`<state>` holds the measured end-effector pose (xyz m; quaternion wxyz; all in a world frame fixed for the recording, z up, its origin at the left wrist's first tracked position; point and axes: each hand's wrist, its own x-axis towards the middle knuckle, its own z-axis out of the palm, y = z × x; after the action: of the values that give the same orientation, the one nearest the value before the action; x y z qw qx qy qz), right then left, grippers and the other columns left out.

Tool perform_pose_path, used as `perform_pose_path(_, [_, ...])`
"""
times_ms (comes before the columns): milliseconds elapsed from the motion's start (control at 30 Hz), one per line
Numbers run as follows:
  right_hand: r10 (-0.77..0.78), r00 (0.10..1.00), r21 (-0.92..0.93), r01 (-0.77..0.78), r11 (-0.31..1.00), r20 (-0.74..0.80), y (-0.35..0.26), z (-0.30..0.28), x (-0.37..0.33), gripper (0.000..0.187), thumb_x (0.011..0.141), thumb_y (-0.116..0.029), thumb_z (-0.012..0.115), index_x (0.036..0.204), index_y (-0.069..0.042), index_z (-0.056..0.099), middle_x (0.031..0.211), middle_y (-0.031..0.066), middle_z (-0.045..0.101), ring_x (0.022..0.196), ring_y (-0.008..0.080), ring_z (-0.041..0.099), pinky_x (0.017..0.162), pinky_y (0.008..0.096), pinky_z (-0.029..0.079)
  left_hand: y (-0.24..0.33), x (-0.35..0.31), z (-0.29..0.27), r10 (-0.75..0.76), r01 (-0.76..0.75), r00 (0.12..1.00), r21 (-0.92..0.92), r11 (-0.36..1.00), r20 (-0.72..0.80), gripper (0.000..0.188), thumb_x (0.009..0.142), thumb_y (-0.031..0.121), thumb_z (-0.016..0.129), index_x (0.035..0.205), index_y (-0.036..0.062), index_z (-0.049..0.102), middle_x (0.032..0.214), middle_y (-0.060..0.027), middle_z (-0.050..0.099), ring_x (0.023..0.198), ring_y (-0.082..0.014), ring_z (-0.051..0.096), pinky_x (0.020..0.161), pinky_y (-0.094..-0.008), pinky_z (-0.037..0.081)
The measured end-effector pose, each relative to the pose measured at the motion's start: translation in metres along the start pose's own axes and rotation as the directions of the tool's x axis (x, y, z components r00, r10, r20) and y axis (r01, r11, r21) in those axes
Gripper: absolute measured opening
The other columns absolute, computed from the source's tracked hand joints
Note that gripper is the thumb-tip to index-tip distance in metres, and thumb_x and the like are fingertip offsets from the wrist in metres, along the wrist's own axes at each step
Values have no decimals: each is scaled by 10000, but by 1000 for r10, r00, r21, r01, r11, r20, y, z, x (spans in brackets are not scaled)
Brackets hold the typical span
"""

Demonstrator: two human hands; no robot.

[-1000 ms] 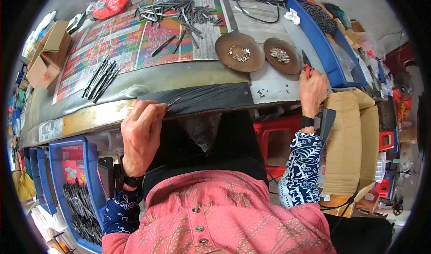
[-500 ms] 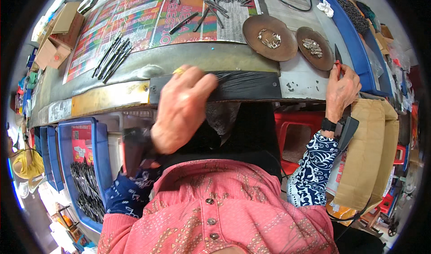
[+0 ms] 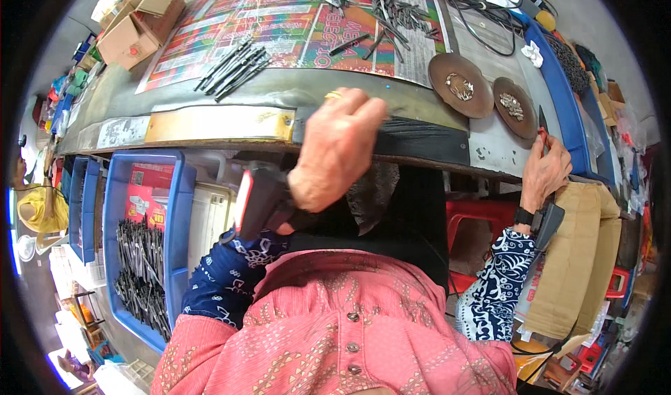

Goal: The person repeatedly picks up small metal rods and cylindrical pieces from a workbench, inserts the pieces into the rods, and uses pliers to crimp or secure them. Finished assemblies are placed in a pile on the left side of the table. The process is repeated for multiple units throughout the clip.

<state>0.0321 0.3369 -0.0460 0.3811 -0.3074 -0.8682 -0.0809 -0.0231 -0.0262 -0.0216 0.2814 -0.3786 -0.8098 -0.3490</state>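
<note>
My left hand (image 3: pixel 339 150) is held over the front edge of the workbench, fingers curled in, a yellow band on one finger. Whatever it may hold is hidden. My right hand (image 3: pixel 547 168), at the bench's right front, grips a small dark pointed tool with a red handle (image 3: pixel 542 124), its tip pointing away from me. Just left of that tool is a brown oval dish (image 3: pixel 514 125) with small silvery metal pieces. Beside it, a larger brown dish (image 3: pixel 447 100) holds small thin metal pieces. A bundle of slim black sticks (image 3: pixel 233 69) lies on the printed sheet to the left.
More black sticks (image 3: pixel 391 11) are heaped at the back. Cardboard boxes stand at the far left (image 3: pixel 133 39) and lower right (image 3: pixel 573 255). A blue bin (image 3: pixel 183 206) of black sticks sits at lower left, a long blue tray (image 3: pixel 563 94) along the right. Black cables (image 3: pixel 482 11) lie behind.
The whole view has shifted, so bench things appear farther right. My left hand stays curled over the bench's front edge, a little farther right along it. My right hand keeps hold of the red-handled tool.
</note>
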Motion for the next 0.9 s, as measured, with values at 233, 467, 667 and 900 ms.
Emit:
perform_pose_path(233, [-25, 999, 5, 25, 1000, -44, -4, -4, -2, 298, 862, -346, 632, 1082, -145, 639, 1103, 82, 591, 1049, 321, 522, 820, 519, 435, -63, -13, -69, -214, 229, 973, 223, 947, -91, 54, 794, 21, 644, 803, 41, 595, 768, -140, 588, 752, -350, 573, 654, -409, 441])
perform_pose_path(467, [-213, 964, 348, 256, 902, -157, -31, -28, 5, 189, 829, -206, 668, 971, -81, 664, 1005, 103, 615, 998, 280, 548, 855, 411, 427, -99, -5, -83, -326, 342, 940, 333, 879, -104, 47, 807, 34, 634, 847, 56, 625, 801, -145, 627, 723, -347, 617, 627, -385, 473])
perform_pose_path(667, [-346, 932, 550, 344, 761, -105, -68, -51, -5, 157, 815, -111, 680, 959, -50, 673, 1004, 98, 617, 986, 280, 541, 880, 384, 422, -114, 0, -88, -271, 268, 961, 459, 847, -60, 71, 806, 42, 621, 872, 67, 620, 826, -133, 617, 756, -359, 600, 640, -399, 459])
perform_pose_path(900, [-499, 864, 626, 425, 654, -65, -92, -48, -8, 332, 780, -256, 733, 1017, -32, 667, 1031, 143, 553, 1004, 323, 488, 859, 431, 410, -129, 0, -91, -268, 248, 963, 525, 814, -39, 54, 819, 82, 620, 872, 72, 625, 847, -137, 596, 797, -371, 578, 670, -429, 443])
